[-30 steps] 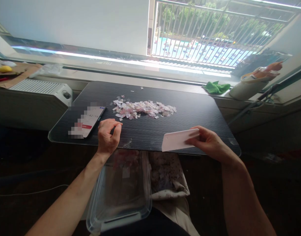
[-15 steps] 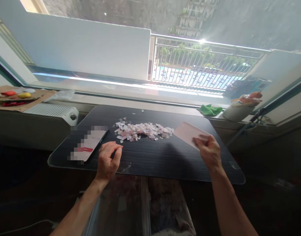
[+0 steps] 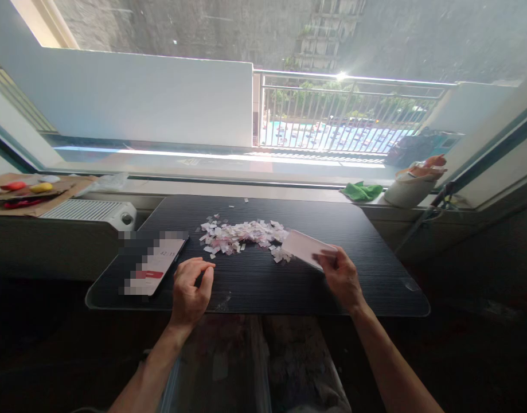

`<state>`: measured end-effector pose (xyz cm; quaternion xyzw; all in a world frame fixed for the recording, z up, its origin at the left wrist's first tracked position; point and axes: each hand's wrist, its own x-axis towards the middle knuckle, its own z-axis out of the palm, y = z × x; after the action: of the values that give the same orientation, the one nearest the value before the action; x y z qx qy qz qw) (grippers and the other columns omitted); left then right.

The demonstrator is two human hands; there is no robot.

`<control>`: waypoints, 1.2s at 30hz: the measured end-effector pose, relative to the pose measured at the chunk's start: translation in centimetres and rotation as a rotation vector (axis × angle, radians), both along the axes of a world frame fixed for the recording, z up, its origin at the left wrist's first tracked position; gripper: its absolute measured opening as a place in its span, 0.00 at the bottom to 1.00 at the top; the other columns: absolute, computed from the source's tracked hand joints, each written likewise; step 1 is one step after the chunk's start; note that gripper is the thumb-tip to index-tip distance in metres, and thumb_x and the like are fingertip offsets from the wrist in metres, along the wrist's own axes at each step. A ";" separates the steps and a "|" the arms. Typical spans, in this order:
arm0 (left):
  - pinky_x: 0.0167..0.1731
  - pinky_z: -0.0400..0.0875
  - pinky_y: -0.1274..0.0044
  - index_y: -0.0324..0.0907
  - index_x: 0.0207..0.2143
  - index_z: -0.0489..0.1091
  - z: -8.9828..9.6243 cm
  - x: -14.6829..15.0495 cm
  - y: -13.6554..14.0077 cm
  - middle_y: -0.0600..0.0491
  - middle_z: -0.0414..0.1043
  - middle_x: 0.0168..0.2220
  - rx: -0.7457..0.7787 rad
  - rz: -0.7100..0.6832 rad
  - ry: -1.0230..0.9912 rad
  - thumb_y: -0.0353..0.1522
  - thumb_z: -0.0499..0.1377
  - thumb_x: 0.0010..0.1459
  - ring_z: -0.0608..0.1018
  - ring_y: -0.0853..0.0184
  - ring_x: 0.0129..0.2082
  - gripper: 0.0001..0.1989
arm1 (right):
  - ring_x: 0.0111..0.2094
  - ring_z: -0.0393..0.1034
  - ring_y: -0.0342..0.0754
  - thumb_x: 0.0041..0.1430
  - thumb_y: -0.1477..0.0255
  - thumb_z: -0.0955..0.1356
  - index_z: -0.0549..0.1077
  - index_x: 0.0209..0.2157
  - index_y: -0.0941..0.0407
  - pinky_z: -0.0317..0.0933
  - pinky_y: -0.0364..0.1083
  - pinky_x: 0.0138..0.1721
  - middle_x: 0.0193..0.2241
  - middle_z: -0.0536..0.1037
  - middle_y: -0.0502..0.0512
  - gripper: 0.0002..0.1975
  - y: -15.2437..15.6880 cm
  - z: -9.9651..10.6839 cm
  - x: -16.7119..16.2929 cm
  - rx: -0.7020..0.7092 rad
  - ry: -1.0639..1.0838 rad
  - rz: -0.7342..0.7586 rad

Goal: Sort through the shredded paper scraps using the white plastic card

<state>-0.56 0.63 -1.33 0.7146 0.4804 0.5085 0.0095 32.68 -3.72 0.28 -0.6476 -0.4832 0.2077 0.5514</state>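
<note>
My right hand (image 3: 341, 275) grips a stiff pale card (image 3: 308, 248) by its near right end, thumb on top. The far left edge of the card meets the right end of a heap of small white and pinkish paper scraps (image 3: 241, 234). A few scraps lie by the card's lower left edge, a little apart from the heap. Near the table's front edge, my left hand (image 3: 191, 287) is curled, thumb close to the fingers, with nothing visible in it. Just left of that hand lies a phone (image 3: 157, 267), partly pixelated, with a timer on its screen.
The dark wood-grain table (image 3: 263, 287) stands against a window sill. On the sill are a green cloth (image 3: 361, 191) and a white pot (image 3: 407, 189). A white heater (image 3: 91, 212) and cardboard (image 3: 69, 186) with colourful items are at left. Under the table is a clear bin (image 3: 215, 367).
My right hand has moved left with the card, reaching the heap's right end. Some scraps there have shifted toward me. My left hand stays in nearly the same place. The view has tilted slightly.
</note>
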 end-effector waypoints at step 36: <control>0.47 0.71 0.65 0.41 0.30 0.73 0.3 0.0 0.0 0.49 0.78 0.31 0.011 -0.010 0.037 0.33 0.55 0.62 0.77 0.59 0.41 0.10 | 0.29 0.75 0.49 0.55 0.62 0.69 0.73 0.36 0.55 0.69 0.46 0.33 0.28 0.80 0.53 0.11 -7.3 3.1 -3.4 -0.144 -0.132 0.117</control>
<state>-0.52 0.62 -1.02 0.7264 0.4741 0.4976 -0.0007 29.27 -10.99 3.36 -0.6684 -0.5393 0.2305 0.4575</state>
